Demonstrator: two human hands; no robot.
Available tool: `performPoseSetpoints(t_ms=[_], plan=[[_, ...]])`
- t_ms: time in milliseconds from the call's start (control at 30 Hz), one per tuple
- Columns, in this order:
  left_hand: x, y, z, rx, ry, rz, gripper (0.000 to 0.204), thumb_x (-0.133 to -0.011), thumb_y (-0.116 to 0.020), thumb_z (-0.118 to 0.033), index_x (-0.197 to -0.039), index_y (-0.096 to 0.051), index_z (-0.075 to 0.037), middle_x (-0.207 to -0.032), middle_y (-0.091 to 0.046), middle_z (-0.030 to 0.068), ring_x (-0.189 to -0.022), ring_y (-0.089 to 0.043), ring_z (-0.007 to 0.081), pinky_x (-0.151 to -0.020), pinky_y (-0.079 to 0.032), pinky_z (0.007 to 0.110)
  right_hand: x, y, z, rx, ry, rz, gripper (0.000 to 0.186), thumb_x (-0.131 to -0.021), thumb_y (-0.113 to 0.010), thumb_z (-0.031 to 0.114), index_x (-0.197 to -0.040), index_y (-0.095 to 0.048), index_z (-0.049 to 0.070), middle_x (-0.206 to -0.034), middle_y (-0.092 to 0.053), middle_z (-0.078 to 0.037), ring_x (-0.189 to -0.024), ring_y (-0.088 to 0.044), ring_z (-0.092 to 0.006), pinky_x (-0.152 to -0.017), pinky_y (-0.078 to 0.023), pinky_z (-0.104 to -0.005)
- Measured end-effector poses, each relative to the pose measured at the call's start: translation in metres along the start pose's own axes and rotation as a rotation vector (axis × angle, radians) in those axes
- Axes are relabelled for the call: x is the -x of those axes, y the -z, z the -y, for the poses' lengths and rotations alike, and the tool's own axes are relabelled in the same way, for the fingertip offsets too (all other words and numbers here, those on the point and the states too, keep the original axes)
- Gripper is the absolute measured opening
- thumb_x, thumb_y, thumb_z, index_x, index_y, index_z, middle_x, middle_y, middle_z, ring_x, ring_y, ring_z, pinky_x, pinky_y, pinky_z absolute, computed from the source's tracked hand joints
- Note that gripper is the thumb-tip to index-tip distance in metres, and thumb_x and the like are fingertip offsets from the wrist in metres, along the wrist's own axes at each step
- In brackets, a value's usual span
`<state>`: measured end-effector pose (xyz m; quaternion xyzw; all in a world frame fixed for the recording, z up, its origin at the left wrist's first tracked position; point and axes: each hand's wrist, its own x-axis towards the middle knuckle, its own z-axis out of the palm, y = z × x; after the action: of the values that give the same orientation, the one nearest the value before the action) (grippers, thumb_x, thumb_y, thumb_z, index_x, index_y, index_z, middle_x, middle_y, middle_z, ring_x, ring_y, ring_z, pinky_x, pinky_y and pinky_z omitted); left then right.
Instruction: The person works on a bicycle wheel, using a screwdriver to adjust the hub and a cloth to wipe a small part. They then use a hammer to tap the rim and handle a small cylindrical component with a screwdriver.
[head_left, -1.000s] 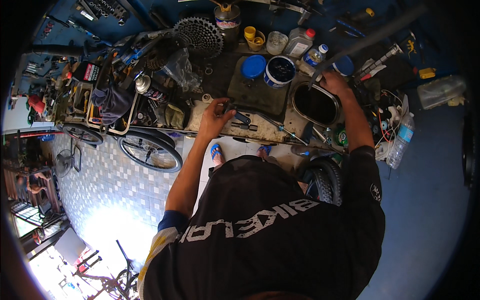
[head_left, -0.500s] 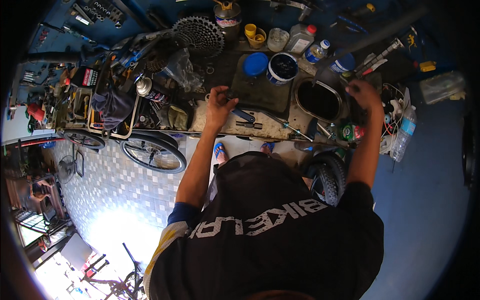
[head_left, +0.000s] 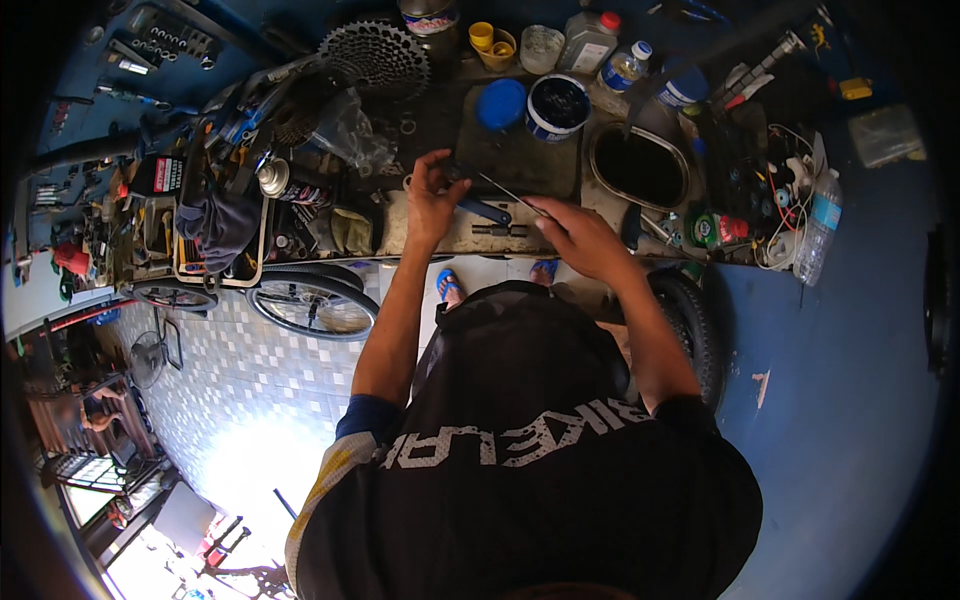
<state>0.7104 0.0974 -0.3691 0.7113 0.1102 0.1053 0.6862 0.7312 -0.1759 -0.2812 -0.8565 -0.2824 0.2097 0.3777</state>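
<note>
My left hand point(head_left: 432, 205) is over the front of the workbench, its fingers closed on a small dark part point(head_left: 457, 172) whose kind is too unclear to tell. From the right, my right hand point(head_left: 585, 240) grips a thin metal-shafted tool point(head_left: 512, 194). The shaft points left toward the dark part, its tip a little apart from it; the handle end is hidden in my fingers. Below my left fingers lies a blue-handled tool point(head_left: 485, 210), beside a short dark metal tool point(head_left: 500, 230) at the bench edge.
Behind my hands stand an open tub of dark grease point(head_left: 558, 107), its blue lid point(head_left: 500, 105) and an oval metal tin point(head_left: 598, 180). A spray can point(head_left: 280, 180) and a plastic bag point(head_left: 355, 135) are on the left. A water bottle point(head_left: 820, 230) and cables are at the right.
My right hand has come left and nearer, from beside the oval tin to near my left hand, and now grips the thin tool. The view has shifted slightly; my left hand still holds the dark part.
</note>
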Motion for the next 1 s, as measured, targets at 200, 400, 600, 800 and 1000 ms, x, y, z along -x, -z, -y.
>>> performPoseSetpoints(t_ms=[200, 400, 600, 800, 1000], plan=[[0.001, 0.004, 0.001, -0.076, -0.031, -0.021, 0.051, -0.088, -0.079, 0.005, -0.134, -0.058, -0.005, -0.098, -0.074, 0.005, -0.086, -0.068, 0.0101, -0.076, -0.055, 0.026, -0.025, -0.013, 0.015, -0.08, 0.123, -0.043, 0.044, -0.107, -0.06, 0.027, -0.15, -0.059, 0.02, -0.124, -0.073, -0.019, -0.097, -0.073, -0.0375, -0.086, -0.055, -0.0436], [0.002, 0.006, -0.002, -0.189, -0.116, -0.098, 0.05, -0.084, -0.083, 0.001, -0.13, -0.063, -0.005, -0.093, -0.071, 0.0037, -0.082, -0.063, 0.0091, -0.072, -0.051, 0.026, -0.032, -0.009, 0.021, -0.064, 0.126, 0.017, 0.04, -0.107, -0.061, 0.029, -0.146, -0.063, 0.019, -0.119, -0.075, -0.019, -0.093, -0.073, -0.0378, -0.084, -0.055, -0.0436], [0.004, 0.007, -0.009, -0.271, -0.111, -0.136, 0.049, -0.082, -0.085, -0.004, -0.127, -0.065, -0.007, -0.086, -0.069, 0.0033, -0.076, -0.058, 0.0092, -0.07, -0.049, 0.026, -0.038, -0.01, 0.018, -0.048, 0.086, 0.082, 0.039, -0.108, -0.059, 0.029, -0.145, -0.064, 0.017, -0.118, -0.075, -0.019, -0.092, -0.074, -0.0368, -0.084, -0.055, -0.0426], [0.005, 0.009, -0.011, -0.323, -0.095, -0.14, 0.05, -0.082, -0.085, -0.004, -0.127, -0.065, -0.007, -0.081, -0.068, 0.0029, -0.074, -0.057, 0.0088, -0.071, -0.049, 0.027, -0.04, -0.008, 0.022, -0.047, 0.035, 0.13, 0.039, -0.108, -0.059, 0.029, -0.145, -0.064, 0.017, -0.118, -0.075, -0.019, -0.091, -0.074, -0.0358, -0.084, -0.055, -0.0422], [0.005, 0.009, -0.009, -0.338, -0.128, -0.146, 0.05, -0.081, -0.085, -0.003, -0.127, -0.065, -0.007, -0.084, -0.069, 0.0037, -0.076, -0.059, 0.0098, -0.072, -0.049, 0.028, -0.039, -0.011, 0.016, -0.073, 0.048, 0.113, 0.039, -0.108, -0.058, 0.028, -0.145, -0.064, 0.017, -0.121, -0.075, -0.019, -0.097, -0.074, -0.0362, -0.087, -0.055, -0.0416]])
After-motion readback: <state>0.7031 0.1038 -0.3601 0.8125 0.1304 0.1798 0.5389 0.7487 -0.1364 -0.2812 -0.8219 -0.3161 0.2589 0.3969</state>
